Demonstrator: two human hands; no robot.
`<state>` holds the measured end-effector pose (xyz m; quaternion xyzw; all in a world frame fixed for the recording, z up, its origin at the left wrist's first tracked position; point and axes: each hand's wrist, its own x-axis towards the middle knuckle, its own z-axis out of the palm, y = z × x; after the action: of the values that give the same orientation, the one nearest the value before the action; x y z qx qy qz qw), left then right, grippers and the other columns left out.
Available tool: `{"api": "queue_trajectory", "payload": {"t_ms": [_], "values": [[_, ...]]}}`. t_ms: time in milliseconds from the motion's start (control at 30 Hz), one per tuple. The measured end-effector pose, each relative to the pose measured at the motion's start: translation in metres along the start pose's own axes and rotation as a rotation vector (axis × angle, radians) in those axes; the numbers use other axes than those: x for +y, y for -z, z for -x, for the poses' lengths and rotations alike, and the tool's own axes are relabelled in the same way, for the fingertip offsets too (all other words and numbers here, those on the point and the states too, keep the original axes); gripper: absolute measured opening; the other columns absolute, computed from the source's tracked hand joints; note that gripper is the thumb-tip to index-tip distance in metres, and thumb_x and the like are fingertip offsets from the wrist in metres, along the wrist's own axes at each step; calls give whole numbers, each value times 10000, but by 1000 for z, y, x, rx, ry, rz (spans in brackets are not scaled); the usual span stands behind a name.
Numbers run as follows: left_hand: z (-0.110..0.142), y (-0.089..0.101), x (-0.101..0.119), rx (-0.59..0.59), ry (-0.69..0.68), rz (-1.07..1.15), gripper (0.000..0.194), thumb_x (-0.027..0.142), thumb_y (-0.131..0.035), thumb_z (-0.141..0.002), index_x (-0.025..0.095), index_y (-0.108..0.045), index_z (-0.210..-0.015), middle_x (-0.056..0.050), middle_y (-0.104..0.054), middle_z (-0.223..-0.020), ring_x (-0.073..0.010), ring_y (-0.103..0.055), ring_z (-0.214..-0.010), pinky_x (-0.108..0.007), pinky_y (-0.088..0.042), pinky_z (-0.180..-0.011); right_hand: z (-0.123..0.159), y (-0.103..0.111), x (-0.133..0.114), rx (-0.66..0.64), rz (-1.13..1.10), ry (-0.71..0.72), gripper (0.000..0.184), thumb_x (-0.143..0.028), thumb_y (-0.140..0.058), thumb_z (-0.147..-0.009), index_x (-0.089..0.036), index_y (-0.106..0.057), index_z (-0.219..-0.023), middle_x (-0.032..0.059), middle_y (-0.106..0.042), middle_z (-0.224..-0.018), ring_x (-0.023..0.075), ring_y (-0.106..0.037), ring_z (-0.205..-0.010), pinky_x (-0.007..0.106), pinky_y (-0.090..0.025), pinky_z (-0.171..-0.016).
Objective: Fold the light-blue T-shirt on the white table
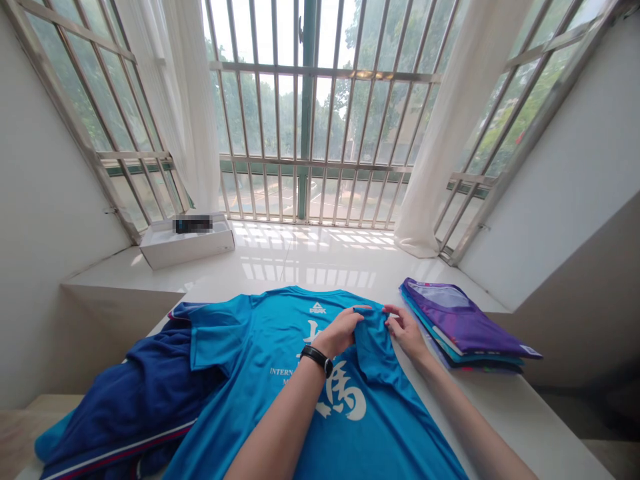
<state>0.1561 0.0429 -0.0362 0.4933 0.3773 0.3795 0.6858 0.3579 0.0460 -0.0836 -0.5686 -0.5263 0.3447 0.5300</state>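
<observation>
A bright blue T-shirt (pixel 270 340) with white lettering lies spread out in front of me. Its right-hand sleeve is bunched and folded inward over the chest. My left hand (pixel 343 330), with a black band on the wrist, reaches across the print and pinches the fabric at the inner side of that sleeve. On the sleeve's outer edge, the fingers of my right hand (pixel 403 327) close on the cloth. The other sleeve (pixel 220 333) lies flat to the left, partly over a dark blue garment.
Dark blue clothing with white and red piping (pixel 145 393) lies crumpled on the left. To the right is a stack of folded shirts (pixel 460 320), purple on top. An open white box (pixel 187 250) stands on the sill (pixel 300 257) before a barred window with white curtains (pixel 435 160).
</observation>
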Motion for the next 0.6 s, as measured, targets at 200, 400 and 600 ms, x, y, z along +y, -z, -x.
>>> {"api": "queue_trajectory", "payload": {"t_ms": [200,400,600], "values": [[5,12,12,-250,64,275,410,296,-567,-817,245,-656,-1214,-96,-725,-972,-303,-657,-992,-484,-500,-874,-20,-3,1,-80,-12,32,514,-498,-632,-737,-215,-606,-1164,101,-699,-1157,168,-626,-678,292,-488,-549],[3,28,13,-232,100,318,469,327,-613,-761,236,-642,-1220,-99,-715,-1084,-331,-639,-1064,-521,-483,-903,-20,-1,0,-226,52,-20,498,-560,-644,-744,-226,-658,-1113,13,-702,-782,140,-540,-483,266,-401,-432],[0,38,12,-309,131,383,472,296,-643,-777,204,-618,-1240,-111,-710,-1082,-309,-644,-1060,-501,-473,-927,-23,2,-4,-189,123,161,361,-569,-628,-742,-212,-671,-719,46,-666,-839,198,-587,-762,288,-465,-617]]}}
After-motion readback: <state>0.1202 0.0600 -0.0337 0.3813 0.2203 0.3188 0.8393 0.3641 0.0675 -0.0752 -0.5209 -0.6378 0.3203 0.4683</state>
